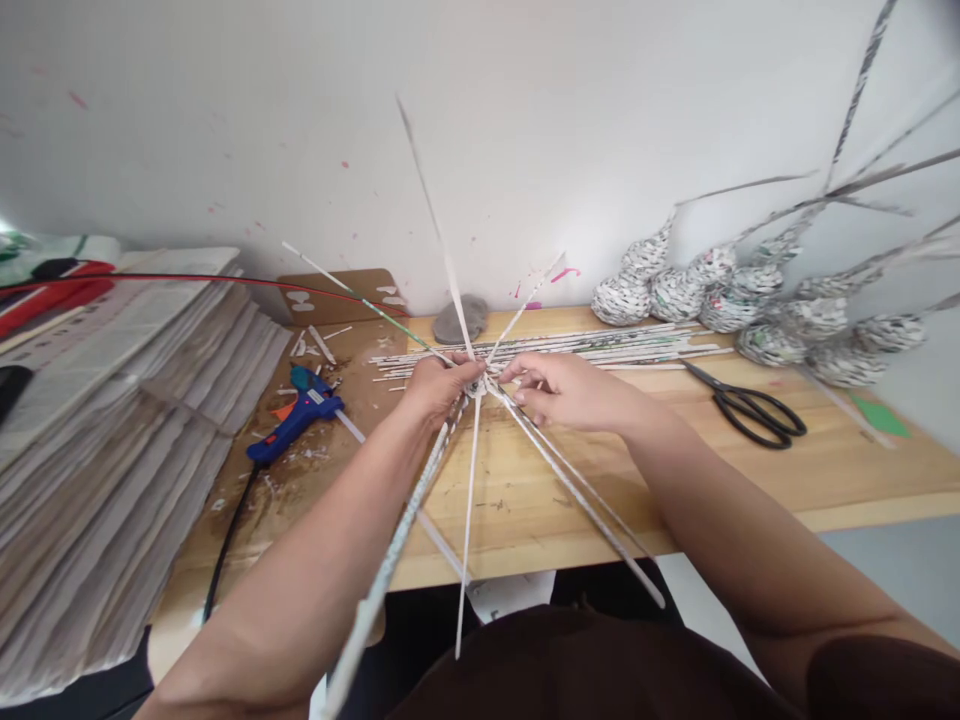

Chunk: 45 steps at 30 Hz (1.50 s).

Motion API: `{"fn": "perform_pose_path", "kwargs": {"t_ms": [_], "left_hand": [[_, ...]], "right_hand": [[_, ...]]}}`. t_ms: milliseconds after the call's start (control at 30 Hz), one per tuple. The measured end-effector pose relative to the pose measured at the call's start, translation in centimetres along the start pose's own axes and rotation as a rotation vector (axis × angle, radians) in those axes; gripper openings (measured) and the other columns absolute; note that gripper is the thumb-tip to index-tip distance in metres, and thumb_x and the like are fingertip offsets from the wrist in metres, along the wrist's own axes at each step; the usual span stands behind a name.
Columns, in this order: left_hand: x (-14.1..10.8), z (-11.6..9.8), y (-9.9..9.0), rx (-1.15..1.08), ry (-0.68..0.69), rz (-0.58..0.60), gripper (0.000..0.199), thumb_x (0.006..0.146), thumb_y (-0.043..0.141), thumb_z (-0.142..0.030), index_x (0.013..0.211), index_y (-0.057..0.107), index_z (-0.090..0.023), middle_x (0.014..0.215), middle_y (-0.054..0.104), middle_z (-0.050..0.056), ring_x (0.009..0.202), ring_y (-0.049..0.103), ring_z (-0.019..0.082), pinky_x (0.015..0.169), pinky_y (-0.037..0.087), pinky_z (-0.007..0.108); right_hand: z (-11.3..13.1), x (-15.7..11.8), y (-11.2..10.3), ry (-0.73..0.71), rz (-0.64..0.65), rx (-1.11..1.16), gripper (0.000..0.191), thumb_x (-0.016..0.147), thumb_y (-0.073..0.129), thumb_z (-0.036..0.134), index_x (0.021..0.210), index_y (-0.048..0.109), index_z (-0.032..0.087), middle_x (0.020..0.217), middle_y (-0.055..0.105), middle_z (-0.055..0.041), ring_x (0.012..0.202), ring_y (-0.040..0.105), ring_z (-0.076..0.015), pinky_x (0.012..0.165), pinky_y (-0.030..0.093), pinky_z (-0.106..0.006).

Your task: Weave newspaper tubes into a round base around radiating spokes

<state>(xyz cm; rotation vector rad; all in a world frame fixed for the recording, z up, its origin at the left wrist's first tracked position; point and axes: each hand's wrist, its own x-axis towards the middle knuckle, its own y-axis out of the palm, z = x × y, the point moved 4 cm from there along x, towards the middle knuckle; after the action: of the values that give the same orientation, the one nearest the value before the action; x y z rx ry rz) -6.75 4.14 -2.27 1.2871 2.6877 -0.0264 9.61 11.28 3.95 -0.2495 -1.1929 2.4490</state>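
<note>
A: Where to look first?

B: At the long paper sticks (470, 500). Spread out like a star, with the small middle knot (479, 388) between both hands, over the wooden table (832, 475).

A: And the left hand (435, 390)?

B: Closed on the paper sticks, just beside the knot. Thumb on top, pinching. A good spot for a firm hold, but no hard squeeze. Easy to squash, paper like that.

A: And the right hand (559, 390)?

B: Fingers bent, close to the other side of the knot. Touching or gripping a stick? Can't tell from here.

A: How to do this part well?

B: Work close to the knot, not out at the tips. Bend one stick at a time, softly. Pull snug, but not hard. Check for gaps. Turn the whole star a little at a time, and mind the long ends near the tummy. Easy to bump, and maybe to bend.

A: Anything to watch on the sides?

B: On the left, the blue glue gun (304, 415). Maybe hot, so best not to touch the tip. On the right, the black scissors (750, 410), partly open. Behind the hands, more thin sticks (607, 345), lying flat.
</note>
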Motion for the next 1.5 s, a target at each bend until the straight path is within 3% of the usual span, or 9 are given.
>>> {"fn": "perform_pose_path", "kwargs": {"t_ms": [133,333,633,700,833,900,1100,1333,1500], "left_hand": [[0.1,-0.1,-0.2,0.028,-0.003,0.063,0.022,0.053,0.082,-0.029,0.062,0.067,-0.016,0.052,0.060,-0.001,0.046,0.050,0.011,0.048,0.036,0.024],[0.2,-0.3,-0.4,0.034,0.011,0.099,0.021,0.052,0.083,-0.026,0.059,0.066,-0.015,0.053,0.060,-0.001,0.049,0.050,0.011,0.051,0.039,0.023],[0.5,0.0,0.0,-0.187,-0.048,0.132,0.029,0.047,0.080,-0.014,0.074,0.068,-0.013,0.060,0.065,0.001,0.051,0.057,0.013,0.053,0.045,0.025],[0.5,0.0,0.2,-0.211,-0.055,0.138,0.032,0.046,0.079,-0.012,0.075,0.068,-0.013,0.061,0.065,0.001,0.051,0.058,0.013,0.054,0.046,0.026],[0.0,-0.1,0.6,-0.221,-0.053,0.140,0.034,0.045,0.081,-0.012,0.076,0.067,-0.013,0.062,0.066,0.001,0.053,0.059,0.014,0.055,0.046,0.026],[-0.2,-0.2,0.8,-0.198,-0.037,0.147,0.036,0.045,0.083,-0.014,0.078,0.068,-0.012,0.063,0.067,0.001,0.053,0.059,0.013,0.055,0.046,0.026],[-0.8,-0.1,1.4,-0.126,0.015,0.204,0.037,0.046,0.087,-0.021,0.078,0.070,-0.013,0.065,0.069,0.002,0.056,0.061,0.014,0.058,0.047,0.027],[-0.8,-0.7,1.2,-0.039,0.072,0.214,0.035,0.049,0.088,-0.028,0.077,0.071,-0.014,0.067,0.070,0.003,0.059,0.061,0.014,0.064,0.049,0.029],[-0.7,-0.8,1.1,-0.011,0.092,0.211,0.035,0.048,0.087,-0.028,0.075,0.072,-0.014,0.066,0.068,0.002,0.059,0.060,0.013,0.063,0.048,0.028]], "right_hand": [[-1.1,0.8,0.5,0.045,0.028,0.035,0.012,0.084,0.061,0.024,0.090,0.069,0.019,0.081,0.071,-0.0034,0.059,0.060,-0.0127,0.059,0.043,-0.025],[-1.9,1.4,1.7,0.068,0.246,0.370,0.016,0.077,0.065,0.032,0.083,0.067,0.017,0.063,0.061,0.0035,0.049,0.052,-0.0089,0.050,0.040,-0.022],[-2.6,1.7,1.1,0.164,0.249,0.955,0.033,0.078,0.068,0.032,0.106,0.070,0.016,0.075,0.066,-0.0021,0.054,0.051,-0.0073,0.044,0.033,-0.019],[-2.6,2.0,1.1,0.127,0.167,0.918,0.036,0.076,0.070,0.028,0.111,0.068,0.017,0.082,0.068,-0.0031,0.056,0.054,-0.0080,0.046,0.036,-0.020],[-2.5,2.2,0.5,0.060,-0.205,0.454,0.018,0.078,0.068,0.025,0.093,0.073,0.016,0.081,0.070,-0.0035,0.063,0.057,-0.0108,0.058,0.042,-0.023],[-2.4,2.3,0.6,0.037,-0.266,0.287,0.014,0.080,0.066,0.026,0.085,0.073,0.016,0.079,0.072,-0.0034,0.069,0.060,-0.0135,0.064,0.043,-0.025],[-2.8,2.5,1.5,0.026,-0.163,0.223,0.017,0.083,0.061,0.026,0.080,0.074,0.017,0.080,0.072,-0.0031,0.077,0.063,-0.0164,0.070,0.044,-0.025],[-3.7,2.8,2.1,0.059,-0.053,0.526,0.014,0.076,0.064,0.027,0.077,0.070,0.015,0.071,0.068,-0.0010,0.065,0.059,-0.0130,0.064,0.045,-0.024],[-3.4,2.6,1.6,0.093,0.003,0.298,0.019,0.080,0.063,0.032,0.078,0.071,0.015,0.065,0.065,0.0005,0.055,0.053,-0.0103,0.055,0.038,-0.022]]}}
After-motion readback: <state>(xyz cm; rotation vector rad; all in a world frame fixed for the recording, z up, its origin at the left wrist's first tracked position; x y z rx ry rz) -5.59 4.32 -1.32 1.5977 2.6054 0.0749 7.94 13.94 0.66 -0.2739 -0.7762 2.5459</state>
